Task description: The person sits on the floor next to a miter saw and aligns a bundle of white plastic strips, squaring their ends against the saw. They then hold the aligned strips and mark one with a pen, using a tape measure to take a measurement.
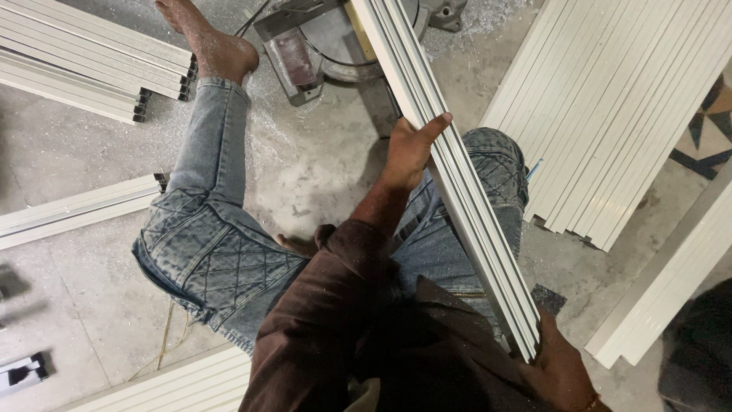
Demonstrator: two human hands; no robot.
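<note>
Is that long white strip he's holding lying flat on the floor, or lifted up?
Lifted. The white profile rests across the knee, left hand gripping mid-length, right hand holding its near end.

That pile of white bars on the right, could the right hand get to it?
Probably yes. The right hand grips the long white bar's near end, and the pile lies close, with bare floor between.

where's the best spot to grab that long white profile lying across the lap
Grip the profile by its long outer edges, one hold near each end, coming from the sides. It is long, narrow and ribbed, and slopes from the saw down across the lap, so one hold would probably let it tip. The left hand and right hand hold it this way.
</note>
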